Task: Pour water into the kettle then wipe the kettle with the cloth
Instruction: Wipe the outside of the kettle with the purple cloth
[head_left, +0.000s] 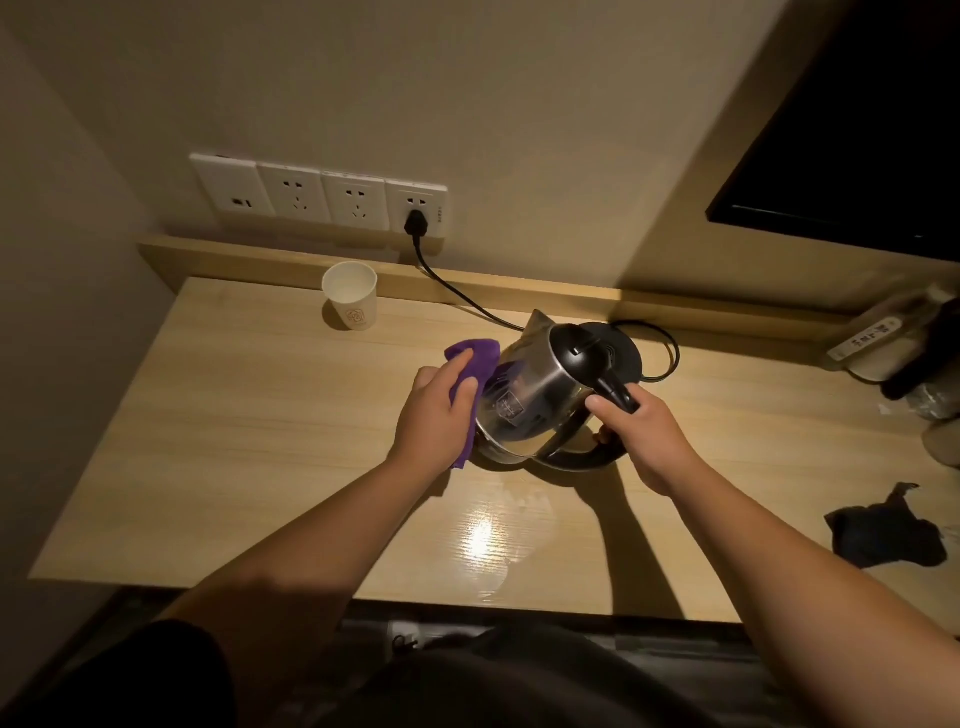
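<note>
A steel kettle (535, 395) with a black lid and black handle stands tilted on the wooden desk (249, 467), its spout pointing away from me. My right hand (644, 431) grips the black handle. My left hand (436, 410) presses a purple cloth (480, 358) against the kettle's left side. The lid is closed. A white paper cup (350, 301) stands upright at the back left of the desk.
The kettle's black base (621, 353) lies behind it, its cord running to a wall socket (415, 213). A dark cloth (883, 535) lies at the right edge. A remote and dark items (883, 338) sit at the far right. A wet patch (488, 540) shines near the front.
</note>
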